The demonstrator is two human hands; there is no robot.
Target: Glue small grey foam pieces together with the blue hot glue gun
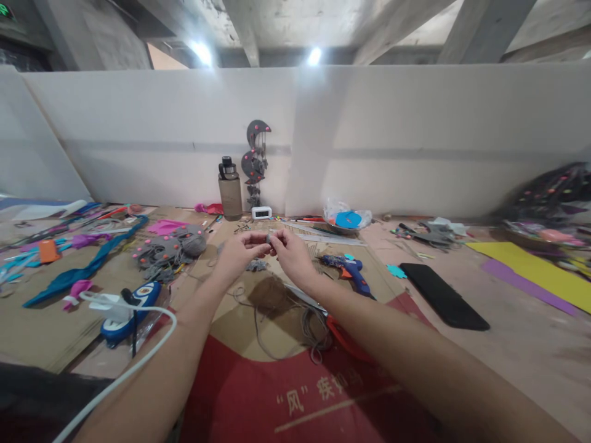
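Note:
Both my arms reach out over the table. My left hand [240, 251] and my right hand [290, 253] meet fingertip to fingertip above the cardboard, pinching a small grey piece [269, 237] between them. Under the hands lie a small grey scrap [257, 266], a ball of brown twine [270, 294] and loose grey cord [310, 329]. A blue glue gun [349, 271] lies just right of my right hand.
A brown bottle [230, 192] and a grey moon-shaped hanging [255, 161] stand by the white back wall [415, 135]. Grey felt pieces with pink dots [173, 249], a black phone [443, 296], yellow and purple sheets [530, 271], a white cable [133, 357] and red scissors [344, 338] lie around.

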